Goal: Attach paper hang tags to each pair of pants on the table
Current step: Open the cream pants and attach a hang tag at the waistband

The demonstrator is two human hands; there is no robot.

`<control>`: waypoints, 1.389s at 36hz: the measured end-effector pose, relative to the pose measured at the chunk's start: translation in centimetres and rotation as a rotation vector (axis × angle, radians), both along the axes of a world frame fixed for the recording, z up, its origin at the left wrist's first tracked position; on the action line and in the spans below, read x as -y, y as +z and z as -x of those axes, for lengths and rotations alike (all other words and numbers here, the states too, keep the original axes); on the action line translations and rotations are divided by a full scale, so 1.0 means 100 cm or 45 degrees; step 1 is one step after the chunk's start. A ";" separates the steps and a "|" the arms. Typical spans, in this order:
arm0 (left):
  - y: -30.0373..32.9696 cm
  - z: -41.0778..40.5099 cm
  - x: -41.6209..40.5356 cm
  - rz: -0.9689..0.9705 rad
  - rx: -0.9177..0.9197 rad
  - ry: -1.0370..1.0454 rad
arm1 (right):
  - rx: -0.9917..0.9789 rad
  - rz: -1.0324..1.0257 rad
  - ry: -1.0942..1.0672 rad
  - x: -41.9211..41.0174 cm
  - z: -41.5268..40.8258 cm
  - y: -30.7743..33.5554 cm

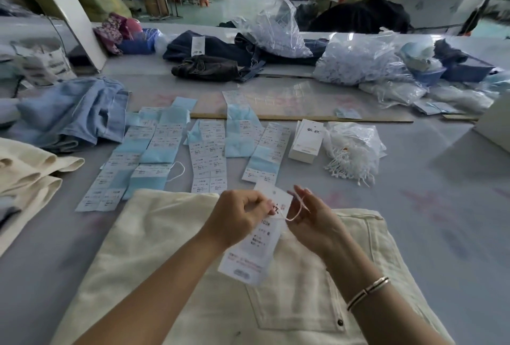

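Right now I judge the step to be stringing: the tag (pixel 255 237) is held up just above the cream pants (pixel 171 256), and a loop of white cord (pixel 296 210) curls out beside its top end, seemingly through the tag's hole (the hole itself is hidden behind fingers, so I cannot be sure it is threaded). My left hand (pixel 237 217) has its grip curled, pinching the tag's upper part from the left. My right hand (pixel 314 220) pinches the cord between thumb and forefinger, the other fingers loosely raised, palm turned toward the tag. Both forearms reach in over the pants and meet above them, wrists nearly level.

Next, I think, the cord must be pulled snug and its free end carried down to the pants, to a belt loop or button; that calls for keeping the pinch while lowering both hands. Spare cords (pixel 350 157) lie in a bag beyond the pants, right of the label sheets (pixel 207 151) spread on the surface (pixel 441 206).
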State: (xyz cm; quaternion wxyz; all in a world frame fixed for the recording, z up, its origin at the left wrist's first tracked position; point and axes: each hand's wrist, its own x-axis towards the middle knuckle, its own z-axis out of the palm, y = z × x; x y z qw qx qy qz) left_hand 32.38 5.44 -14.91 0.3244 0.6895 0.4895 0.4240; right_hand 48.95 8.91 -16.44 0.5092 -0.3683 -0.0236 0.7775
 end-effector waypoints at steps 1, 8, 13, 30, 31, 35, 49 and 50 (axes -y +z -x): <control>-0.003 0.002 0.001 0.050 0.010 -0.020 | -0.053 -0.021 -0.053 -0.003 -0.003 0.002; -0.018 0.013 0.004 0.394 0.180 -0.098 | 0.536 -0.430 -0.112 -0.013 -0.028 -0.010; -0.027 0.008 0.007 0.392 0.399 -0.077 | 1.249 -0.875 0.281 0.007 -0.010 -0.034; -0.037 0.008 0.011 0.404 0.278 -0.138 | 1.632 -1.301 0.713 0.019 -0.007 -0.033; -0.037 0.008 0.010 0.367 0.237 -0.111 | 1.664 -1.314 0.726 0.018 -0.008 -0.035; -0.040 0.004 0.010 0.184 0.141 -0.055 | 1.734 -1.331 0.711 0.015 -0.008 -0.036; -0.050 -0.011 0.006 -0.110 -0.048 0.276 | 2.005 -1.380 0.667 0.020 -0.013 -0.039; -0.049 -0.012 0.006 -0.116 -0.058 0.280 | 2.003 -1.362 0.669 0.020 -0.013 -0.039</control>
